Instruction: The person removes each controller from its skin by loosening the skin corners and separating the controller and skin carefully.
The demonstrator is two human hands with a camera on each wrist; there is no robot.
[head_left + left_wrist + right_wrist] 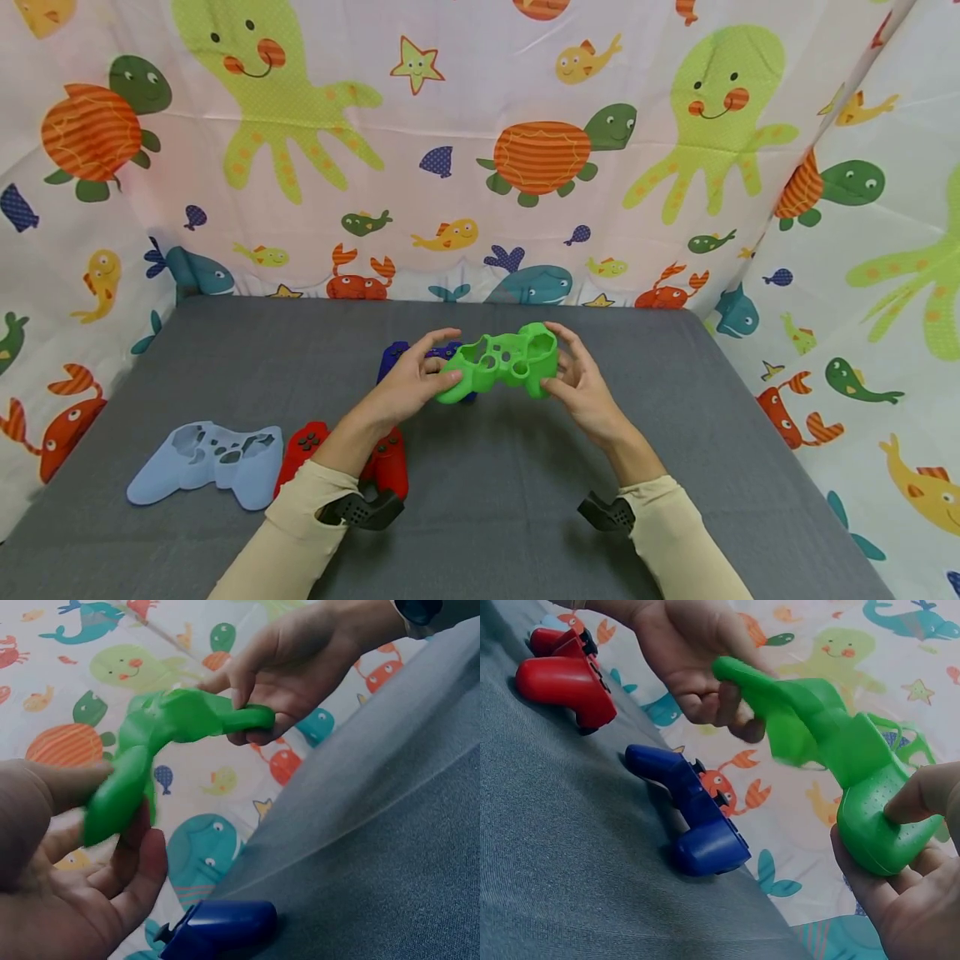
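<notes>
Both hands hold a green silicone controller cover (pixel 517 358) above the table, and its button and stick holes show no controller inside. My left hand (pixel 408 379) pinches one grip end between thumb and fingers. At the other end, my right hand (pixel 585 387) pinches the second grip, its thumb on the near side. In the right wrist view the cover (pixel 832 735) looks bent along its length. Behind my left hand lies a blue game controller (pixel 390 358), partly hidden by that hand and the cover; the right wrist view shows the blue controller (pixel 705 817) more fully.
A red game controller (pixel 390 467) lies under my left forearm, which covers its middle. Left of it, close by, is a light blue controller cover (pixel 210 458). The grey cloth-covered table (pixel 495 533) meets a curtain (pixel 450 108) printed with sea animals at the back and sides.
</notes>
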